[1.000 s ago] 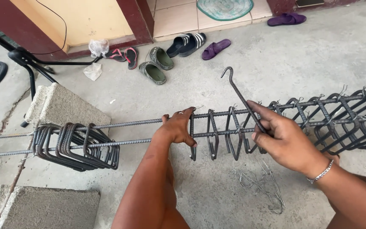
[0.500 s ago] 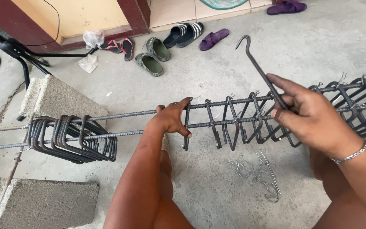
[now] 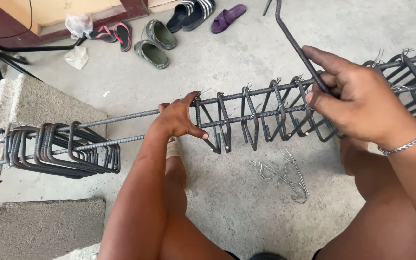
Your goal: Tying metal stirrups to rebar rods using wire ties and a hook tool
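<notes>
left hand [image 3: 176,120] fingers grip rebar cage [image 3: 261,115]; right hand [image 3: 357,103] fingers clasp hooked tool [image 3: 292,41]

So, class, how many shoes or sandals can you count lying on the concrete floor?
7: two pink flip-flops by the doorstep, two green clogs beside them, two black slides at the top edge, one purple sandal. Others may lie outside the picture.

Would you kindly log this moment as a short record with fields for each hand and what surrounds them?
Left hand: grips the rebar cage at its last tied stirrup
Right hand: holds a hooked steel tool against the cage
Loose stirrups: bunched on the bars, left end
Tie wire: bundle on the concrete floor
Supports: concrete block
Background: sandals
</notes>
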